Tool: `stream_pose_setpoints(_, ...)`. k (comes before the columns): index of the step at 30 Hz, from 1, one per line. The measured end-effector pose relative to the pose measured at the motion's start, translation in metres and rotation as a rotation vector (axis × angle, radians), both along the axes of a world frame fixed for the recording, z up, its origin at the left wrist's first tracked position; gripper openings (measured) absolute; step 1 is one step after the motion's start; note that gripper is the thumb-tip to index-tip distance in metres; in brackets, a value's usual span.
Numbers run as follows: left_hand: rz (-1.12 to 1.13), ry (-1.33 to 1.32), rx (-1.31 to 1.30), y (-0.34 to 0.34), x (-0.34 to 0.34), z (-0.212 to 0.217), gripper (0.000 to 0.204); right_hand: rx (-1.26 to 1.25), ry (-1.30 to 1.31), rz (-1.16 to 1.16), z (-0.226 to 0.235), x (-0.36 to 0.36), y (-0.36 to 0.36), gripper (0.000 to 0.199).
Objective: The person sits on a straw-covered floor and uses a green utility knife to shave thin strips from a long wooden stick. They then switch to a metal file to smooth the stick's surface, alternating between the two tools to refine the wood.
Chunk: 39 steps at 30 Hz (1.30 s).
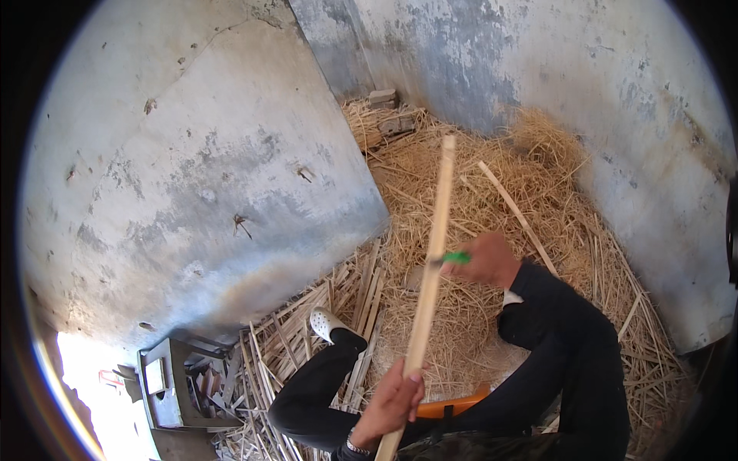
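A long, pale strip of bamboo or wood (435, 284) runs up from the lower edge, tilted slightly right. My left hand (392, 406) is closed around its lower part. Higher up, a small green-handled cutting tool (457, 257) sits in my closed right hand (492, 260), which is a little blurred. The tool's short dark head lies across the strip, seemingly touching it, though its exact shape is too small to tell. Both of my legs are bent around the strip.
Curly shavings (538, 154) cover the floor, with another pale strip (516, 215) lying on them. Many split strips (361, 307) lie left of centre, by a white clog (326, 323). Something orange (461, 399) shows beneath me. A grey box-like stand (173, 392) is at lower left. Worn walls (231, 154) rise around.
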<state>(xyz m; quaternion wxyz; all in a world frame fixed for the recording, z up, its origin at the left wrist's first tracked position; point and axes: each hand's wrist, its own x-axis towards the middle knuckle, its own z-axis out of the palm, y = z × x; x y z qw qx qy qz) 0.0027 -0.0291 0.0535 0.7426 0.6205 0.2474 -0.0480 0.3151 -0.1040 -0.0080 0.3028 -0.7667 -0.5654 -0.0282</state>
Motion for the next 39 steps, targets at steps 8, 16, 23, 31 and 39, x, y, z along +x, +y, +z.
stream_pose_setpoints(8,-0.010,0.003,0.207,0.001,0.003,0.007,0.031,0.158,-0.301,0.006,-0.012,-0.001,0.011,0.070)
stream_pose_setpoints(16,-0.105,0.125,0.111,-0.022,-0.006,0.010,0.028,0.091,-0.033,-0.349,-0.026,0.084,-0.016,0.072)
stream_pose_setpoints(23,-0.079,0.052,0.119,-0.006,-0.010,0.005,0.032,0.129,-0.111,-0.130,-0.028,0.027,-0.003,0.072)
stream_pose_setpoints(31,-0.214,0.082,-0.006,-0.027,-0.015,0.002,0.031,-0.012,-0.177,-0.611,-0.033,0.154,-0.056,0.078)
stream_pose_setpoints(39,-0.093,0.107,0.114,-0.015,-0.014,-0.012,0.030,-0.077,0.404,-0.391,-0.035,0.114,-0.032,0.083)
